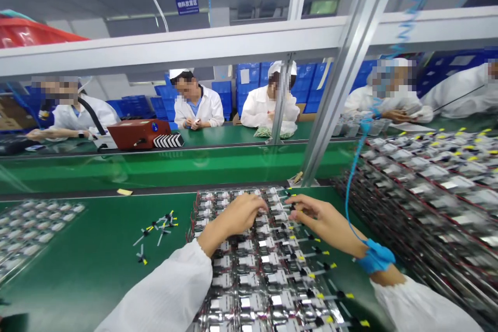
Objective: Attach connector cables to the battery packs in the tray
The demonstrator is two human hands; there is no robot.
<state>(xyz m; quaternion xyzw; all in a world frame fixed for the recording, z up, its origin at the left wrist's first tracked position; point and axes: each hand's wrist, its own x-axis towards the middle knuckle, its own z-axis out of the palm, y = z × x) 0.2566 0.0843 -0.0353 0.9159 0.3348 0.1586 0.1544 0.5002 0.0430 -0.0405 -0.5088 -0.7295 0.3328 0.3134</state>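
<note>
A clear plastic tray (249,262) full of small white and metallic modules with red and black wires lies on the green bench before me. My left hand (244,212) is over its far part, fingers bent together and pointing down; what they hold, if anything, is hidden. Just right of it, my right hand (321,215) has its thumb and forefinger apart beside the tray's right edge, close to a yellow-tipped part. A blue wrist strap (375,257) circles my right wrist. Black pieces with yellow tips (330,265) stick out along that edge.
Several loose yellow-tipped pieces (161,225) lie left of the tray. Another filled tray (35,228) is farther left. Tall stacked trays (436,207) stand at the right, near a blue coiled cord (352,176). A metal post (330,88) rises behind; co-workers sit across the bench.
</note>
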